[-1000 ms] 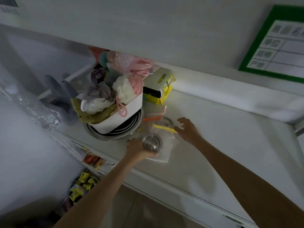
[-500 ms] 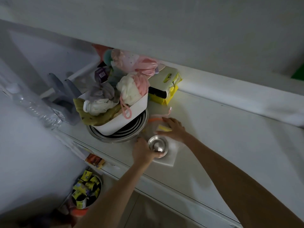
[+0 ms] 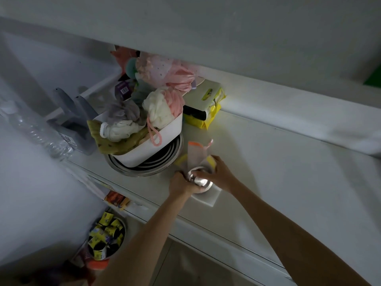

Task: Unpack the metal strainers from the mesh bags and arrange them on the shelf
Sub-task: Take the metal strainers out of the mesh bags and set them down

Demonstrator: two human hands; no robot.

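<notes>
Grip: left hand (image 3: 182, 185) and right hand (image 3: 216, 174) clamped on strainer (image 3: 201, 180).
Risk: mesh bag (image 3: 195, 154), twelve o'clock, snagging; strainer slipping off shelf (image 3: 288, 172).

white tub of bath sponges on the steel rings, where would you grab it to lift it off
Probably the bare front wall of the white tub, both palms low on its sides from the shelf edge: it sits tilted on the steel rings, and the heaped bath sponges cover its rim.

Dim room: white wall (image 3: 226, 27) behind a white shelf (image 3: 278, 172), pale floor (image 3: 185, 269) below.
</notes>
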